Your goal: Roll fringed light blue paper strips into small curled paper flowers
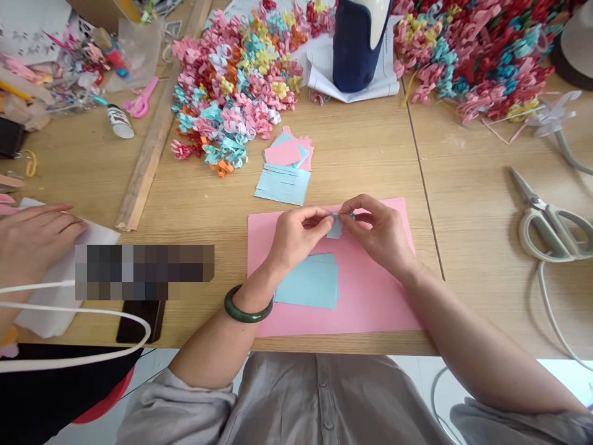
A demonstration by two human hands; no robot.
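Note:
Between my two hands is a small light-blue paper strip, its upper edge pinched by fingers on both sides. My left hand, with a green bangle on its wrist, grips the strip's left end. At the other end my right hand closes thumb and fingers on the paper. Beneath them lies a large pink sheet, bearing light-blue paper rectangles. Just beyond the sheet rest a slit blue paper and small pink cards.
Colourful curled-paper flowers are heaped at the back, beside a dark-blue bottle. Grey-handled scissors lie to the right. A wooden strip runs along the left, near pink scissors. Another person's hand rests at far left.

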